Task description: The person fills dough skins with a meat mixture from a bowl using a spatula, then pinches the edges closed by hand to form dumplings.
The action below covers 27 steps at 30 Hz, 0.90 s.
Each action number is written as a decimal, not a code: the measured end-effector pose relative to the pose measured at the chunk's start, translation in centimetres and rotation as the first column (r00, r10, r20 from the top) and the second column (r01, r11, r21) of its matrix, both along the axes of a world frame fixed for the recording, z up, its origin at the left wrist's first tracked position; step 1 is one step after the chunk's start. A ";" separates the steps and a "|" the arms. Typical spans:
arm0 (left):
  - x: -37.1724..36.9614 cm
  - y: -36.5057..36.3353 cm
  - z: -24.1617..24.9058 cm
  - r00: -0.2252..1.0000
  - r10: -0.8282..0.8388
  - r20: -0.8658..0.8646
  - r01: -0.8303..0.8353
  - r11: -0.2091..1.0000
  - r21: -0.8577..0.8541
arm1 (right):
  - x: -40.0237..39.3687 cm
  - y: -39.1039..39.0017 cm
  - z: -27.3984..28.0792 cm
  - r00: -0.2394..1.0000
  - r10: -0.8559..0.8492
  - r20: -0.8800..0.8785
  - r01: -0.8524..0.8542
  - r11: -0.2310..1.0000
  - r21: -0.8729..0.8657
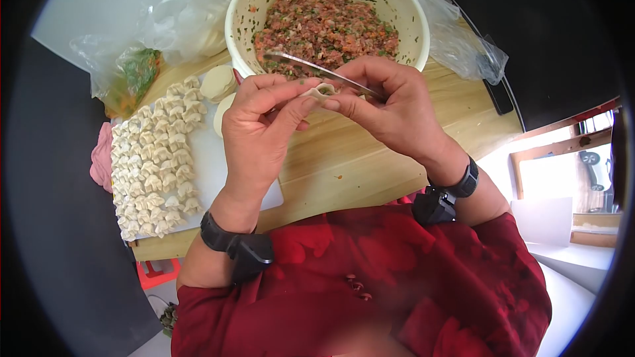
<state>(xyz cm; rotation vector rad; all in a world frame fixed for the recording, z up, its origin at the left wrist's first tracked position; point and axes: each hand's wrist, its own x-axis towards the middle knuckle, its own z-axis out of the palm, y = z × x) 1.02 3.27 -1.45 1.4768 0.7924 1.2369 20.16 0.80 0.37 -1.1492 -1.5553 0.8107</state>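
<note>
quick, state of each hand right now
left hand: closed, pinching one side of a small off-white dough dumpling
right hand: closed, pinching the dumpling's other side and holding a thin silver metal utensil

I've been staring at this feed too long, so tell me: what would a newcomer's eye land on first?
Probably the big pale bowl of meat filling at the top centre. Next, the packed rows of dumplings on the white board at the left. Then the left hand and right hand pinching a small wrapper just below the bowl.
</note>
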 end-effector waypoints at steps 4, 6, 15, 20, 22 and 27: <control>-0.1 0.1 -0.3 0.999 0.042 -0.013 -0.040 0.995 0.094 | 0.0 0.4 -0.6 0.999 0.030 -0.027 -0.029 0.999 0.026; -0.1 0.0 -0.1 0.993 0.081 -0.082 -0.072 0.991 0.111 | 0.0 0.4 -0.4 0.998 0.038 0.056 -0.041 0.997 0.058; 1.6 -0.9 -0.3 0.978 0.186 0.090 -0.186 0.982 -0.017 | -2.6 -0.1 -1.1 0.999 -0.037 0.014 0.030 0.940 0.340; -0.5 -1.0 -0.2 0.973 0.075 0.217 -0.055 0.994 -0.100 | -3.2 -1.1 -0.6 1.000 0.002 -0.007 -0.001 0.992 0.124; -3.0 -0.5 -0.2 0.980 0.113 0.165 -0.103 0.993 -0.065 | -2.8 -1.2 -0.9 1.000 0.031 -0.006 -0.030 0.989 0.142; -13.1 0.9 -0.5 0.806 0.327 -0.493 -0.353 0.935 0.043 | 0.2 -0.8 -0.7 0.992 0.119 -0.045 -0.118 0.993 0.026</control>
